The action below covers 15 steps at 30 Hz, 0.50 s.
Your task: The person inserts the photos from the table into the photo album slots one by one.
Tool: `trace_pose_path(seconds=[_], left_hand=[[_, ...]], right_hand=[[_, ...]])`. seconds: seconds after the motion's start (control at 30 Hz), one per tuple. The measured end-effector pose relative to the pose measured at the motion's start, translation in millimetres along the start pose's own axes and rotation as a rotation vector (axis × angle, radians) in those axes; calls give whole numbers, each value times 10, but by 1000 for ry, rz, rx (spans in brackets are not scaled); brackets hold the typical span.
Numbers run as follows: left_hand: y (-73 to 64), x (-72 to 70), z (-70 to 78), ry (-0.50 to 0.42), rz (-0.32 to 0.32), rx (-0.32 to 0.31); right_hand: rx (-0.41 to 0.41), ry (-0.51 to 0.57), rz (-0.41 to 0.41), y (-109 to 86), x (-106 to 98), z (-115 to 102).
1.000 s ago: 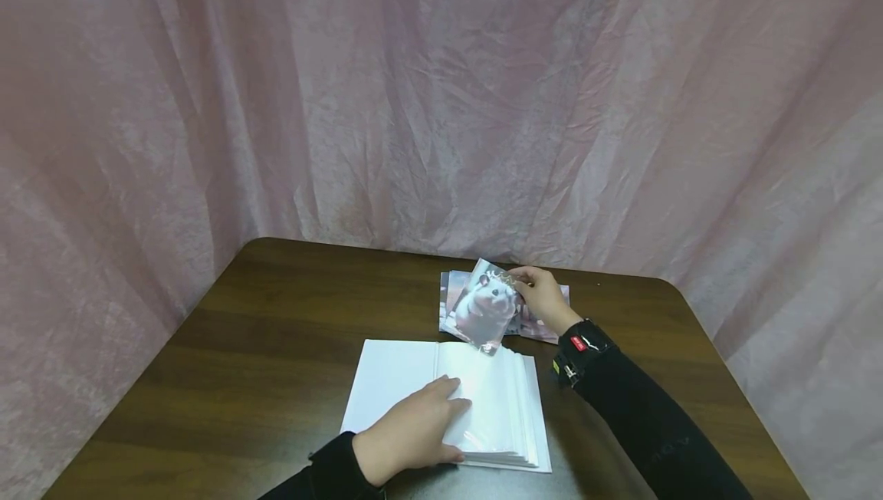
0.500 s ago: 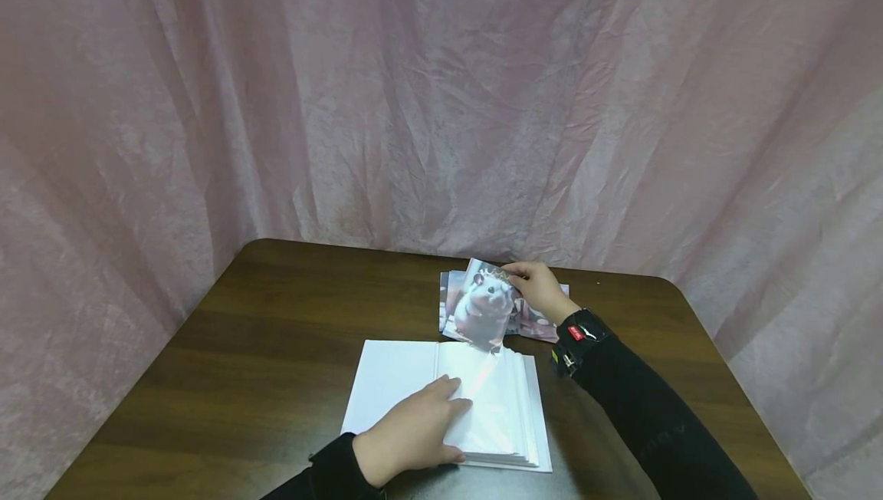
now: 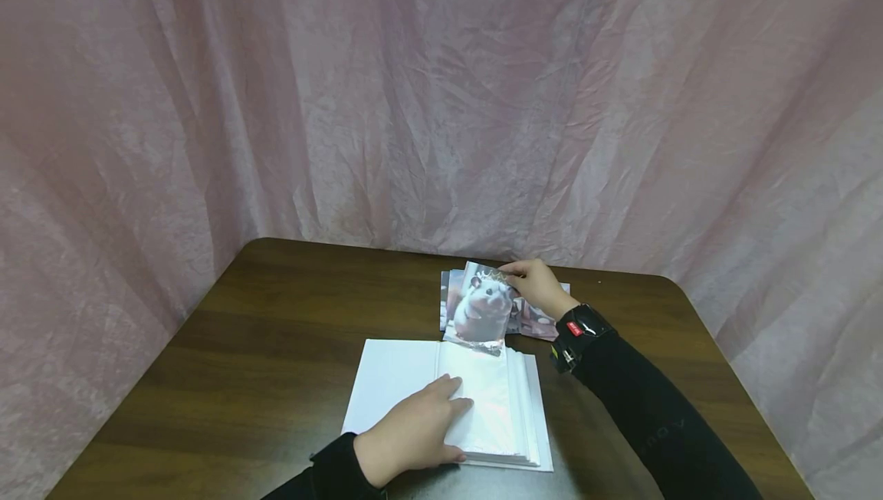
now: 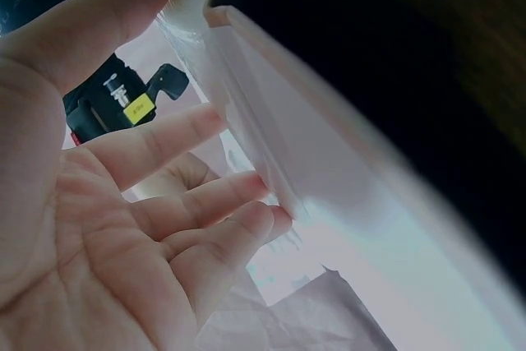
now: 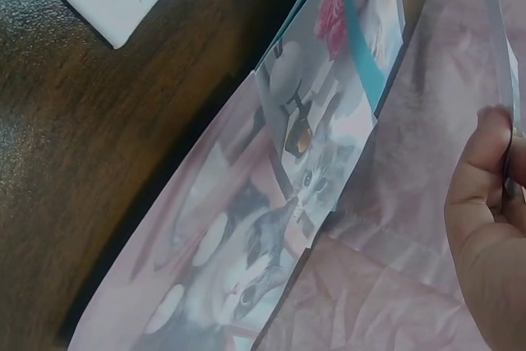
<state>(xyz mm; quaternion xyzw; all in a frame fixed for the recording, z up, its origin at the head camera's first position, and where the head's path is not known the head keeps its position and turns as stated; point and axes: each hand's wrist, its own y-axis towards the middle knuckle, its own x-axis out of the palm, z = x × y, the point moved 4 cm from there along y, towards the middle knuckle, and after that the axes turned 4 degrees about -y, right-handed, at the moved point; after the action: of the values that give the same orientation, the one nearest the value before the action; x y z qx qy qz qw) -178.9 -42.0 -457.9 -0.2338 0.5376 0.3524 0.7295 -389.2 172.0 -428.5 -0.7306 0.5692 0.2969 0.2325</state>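
A white photo album (image 3: 392,373) lies spread on the table in the head view, its right side a thick block of pages with a clear sleeve on top. My left hand (image 3: 409,431) rests on that page, its fingers fairly straight; in the left wrist view the fingertips (image 4: 253,187) touch the page edge. Beyond the album, my right hand (image 3: 541,289) pinches a photo (image 3: 483,308) of a white hamster-like animal by its upper right edge. The photo's lower edge overlaps the album's top edge; whether it is inside the sleeve I cannot tell.
More photos (image 3: 540,325) lie overlapping behind the album, partly covered by the held photo and right hand. The right wrist view shows a cat photo (image 5: 325,166) among them. A brown wooden table (image 3: 276,316) ends at a pink curtain (image 3: 441,101).
My right hand has shifted slightly left with the hamster photo. The photo has turned from tilted to more nearly upright, its lower edge closer in line with the album's top. My left hand has stayed put.
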Motion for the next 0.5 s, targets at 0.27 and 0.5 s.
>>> trace_pose_path(seconds=[0.27, 0.5], left_hand=[[-8, -2, 10, -2, -5, -5], [-9, 6, 14, 10, 3, -1]], right_hand=[[-19, -23, -22, -7, 12, -72], [-21, -48, -70, -4, 41, -117]])
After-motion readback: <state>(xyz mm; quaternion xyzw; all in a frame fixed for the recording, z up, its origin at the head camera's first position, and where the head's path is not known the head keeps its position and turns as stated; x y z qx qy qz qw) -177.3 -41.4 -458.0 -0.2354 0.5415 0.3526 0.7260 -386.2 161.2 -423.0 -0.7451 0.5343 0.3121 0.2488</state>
